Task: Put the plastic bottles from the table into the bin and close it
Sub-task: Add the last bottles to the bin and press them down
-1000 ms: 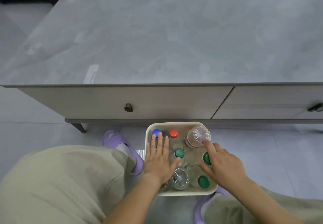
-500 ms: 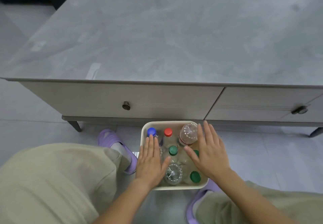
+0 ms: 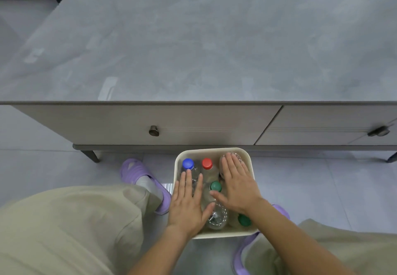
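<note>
A cream square bin (image 3: 211, 151) stands on the floor between my feet, in front of the table. Several clear plastic bottles stand packed in it: one with a blue cap (image 3: 188, 164), one with a red cap (image 3: 207, 163), two with green caps (image 3: 215, 186) (image 3: 244, 220), and an upturned bottle base (image 3: 217, 217). My left hand (image 3: 188, 205) lies flat, fingers spread, on the bottles at the bin's left side. My right hand (image 3: 237, 183) lies flat on the bottles at the right, covering another bottle at the far right corner. No lid is visible.
The grey table top (image 3: 204, 38) fills the upper view. Its front has two drawers with metal knobs (image 3: 153, 130) (image 3: 379, 131). Purple slippers (image 3: 137, 172) and my knees in beige trousers flank the bin on the pale tiled floor.
My right hand went from pointing fingers among the caps to lying flat and open over the right-hand bottles, moving toward the far corner. My left hand stayed flat on the left bottles.
</note>
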The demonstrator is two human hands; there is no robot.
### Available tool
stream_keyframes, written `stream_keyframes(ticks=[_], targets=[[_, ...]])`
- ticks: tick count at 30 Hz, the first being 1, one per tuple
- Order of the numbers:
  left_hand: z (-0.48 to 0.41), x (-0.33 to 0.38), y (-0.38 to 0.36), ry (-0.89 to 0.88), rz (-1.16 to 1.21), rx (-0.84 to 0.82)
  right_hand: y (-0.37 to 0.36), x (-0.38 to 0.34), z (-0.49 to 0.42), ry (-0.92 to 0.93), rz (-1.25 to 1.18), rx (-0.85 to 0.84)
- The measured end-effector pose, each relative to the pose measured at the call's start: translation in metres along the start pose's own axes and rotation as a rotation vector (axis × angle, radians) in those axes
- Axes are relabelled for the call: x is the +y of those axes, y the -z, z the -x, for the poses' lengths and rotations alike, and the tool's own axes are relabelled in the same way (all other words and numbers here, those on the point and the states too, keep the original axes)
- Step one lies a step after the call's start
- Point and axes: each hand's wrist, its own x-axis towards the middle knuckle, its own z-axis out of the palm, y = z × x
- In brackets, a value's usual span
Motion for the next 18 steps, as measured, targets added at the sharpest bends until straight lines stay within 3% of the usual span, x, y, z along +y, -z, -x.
stream_keyframes(ticks=[5,18], targets=[[0.0,-0.003,0.0,-0.005,-0.001,0.005,0.0,0.019,0.001,0.038,0.035,-0.016],[-0.004,-0.001,-0.002,-0.022,0.006,0.009,-0.015,0.01,0.004,-0.083,-0.064,-0.143]])
